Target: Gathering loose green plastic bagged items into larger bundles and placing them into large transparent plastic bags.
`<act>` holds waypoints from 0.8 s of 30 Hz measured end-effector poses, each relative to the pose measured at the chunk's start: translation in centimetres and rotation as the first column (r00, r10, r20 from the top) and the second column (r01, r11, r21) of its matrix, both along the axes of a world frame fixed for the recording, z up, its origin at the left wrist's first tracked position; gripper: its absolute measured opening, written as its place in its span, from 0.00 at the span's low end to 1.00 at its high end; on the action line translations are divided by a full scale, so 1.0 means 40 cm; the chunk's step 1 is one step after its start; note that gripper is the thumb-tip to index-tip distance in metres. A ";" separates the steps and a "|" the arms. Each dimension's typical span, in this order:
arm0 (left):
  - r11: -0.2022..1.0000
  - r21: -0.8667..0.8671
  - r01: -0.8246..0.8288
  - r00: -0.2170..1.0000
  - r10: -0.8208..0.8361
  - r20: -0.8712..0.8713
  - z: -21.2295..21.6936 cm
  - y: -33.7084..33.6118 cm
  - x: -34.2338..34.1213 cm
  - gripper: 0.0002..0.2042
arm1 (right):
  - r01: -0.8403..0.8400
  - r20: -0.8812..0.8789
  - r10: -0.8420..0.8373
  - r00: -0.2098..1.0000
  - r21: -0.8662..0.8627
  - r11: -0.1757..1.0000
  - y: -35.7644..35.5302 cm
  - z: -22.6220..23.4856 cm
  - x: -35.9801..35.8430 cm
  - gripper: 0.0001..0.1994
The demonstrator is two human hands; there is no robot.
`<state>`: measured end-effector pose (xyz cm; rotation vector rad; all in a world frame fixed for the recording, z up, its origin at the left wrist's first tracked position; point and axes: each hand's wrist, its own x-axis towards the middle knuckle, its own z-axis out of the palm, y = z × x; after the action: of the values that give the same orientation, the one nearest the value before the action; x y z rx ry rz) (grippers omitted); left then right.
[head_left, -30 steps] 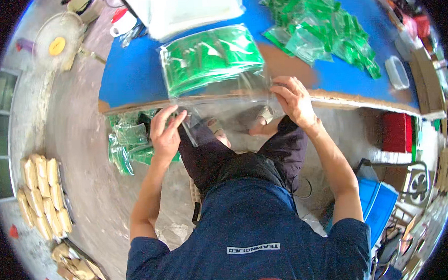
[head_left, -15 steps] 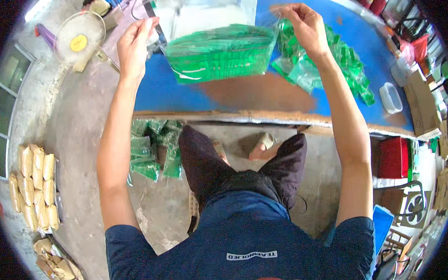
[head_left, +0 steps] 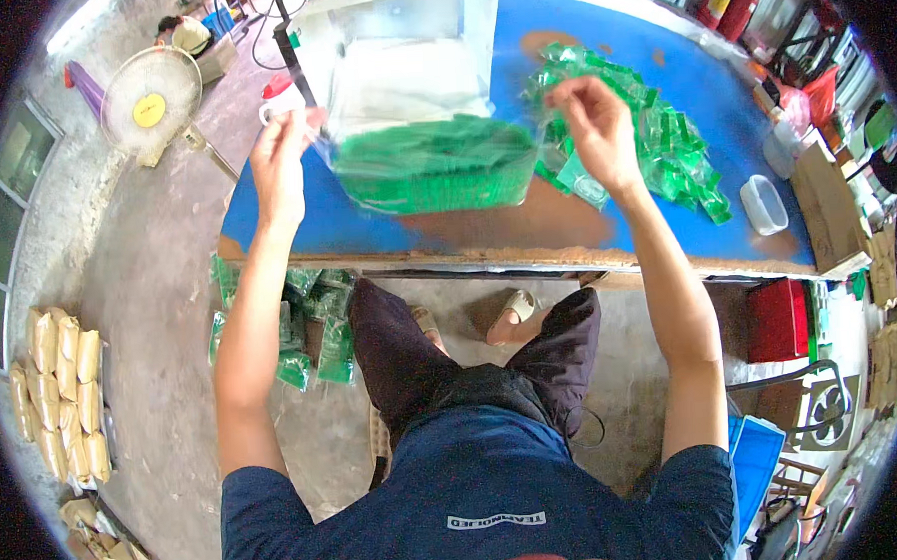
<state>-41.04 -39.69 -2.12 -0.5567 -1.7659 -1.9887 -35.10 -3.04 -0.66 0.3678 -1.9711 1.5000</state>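
A clear plastic bag (head_left: 434,171) packed with a row of thin green packets hangs over the near part of the blue table, blurred by motion. My left hand (head_left: 280,172) is closed in a pinch at the bag's left upper corner. At the right upper corner my right hand (head_left: 599,131) is also closed in a pinch, with the film between its fingertips hard to see. Behind the bag stands a clear bin (head_left: 399,52) with whitish contents. A heap of loose green packets (head_left: 662,131) lies beyond and beside my right hand.
The blue table (head_left: 346,224) has a worn brown front edge. On its right are a clear plastic tub (head_left: 763,204) and a cardboard box (head_left: 836,203). Filled green bags (head_left: 320,326) lie on the floor below. A fan (head_left: 151,105) stands at the left, near stacked tan packs (head_left: 65,387).
Both my hands and the bag have come down and nearer to me, and more of the bin behind shows. The whole view has shifted slightly too. Both hands stay pinched.
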 end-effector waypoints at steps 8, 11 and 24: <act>0.994 -0.073 -0.075 0.987 0.084 0.134 -0.040 -0.022 0.032 0.12 | -0.003 0.081 -0.002 0.997 0.068 0.998 -0.010 -0.044 0.020 0.05; 0.990 -0.066 -0.121 0.993 0.121 -0.005 -0.074 -0.004 -0.022 0.11 | -0.061 0.110 0.074 0.991 -0.121 0.991 -0.029 -0.082 -0.038 0.06; 0.826 0.033 -0.563 0.822 0.564 -0.078 -0.251 0.057 0.136 0.13 | 0.053 0.259 0.071 0.963 -0.441 0.896 -0.211 -0.268 0.098 0.15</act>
<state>-35.58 -37.39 -12.17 -0.0818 -1.6240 -1.5277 -31.17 -11.46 -11.38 -0.0291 -1.7412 2.0339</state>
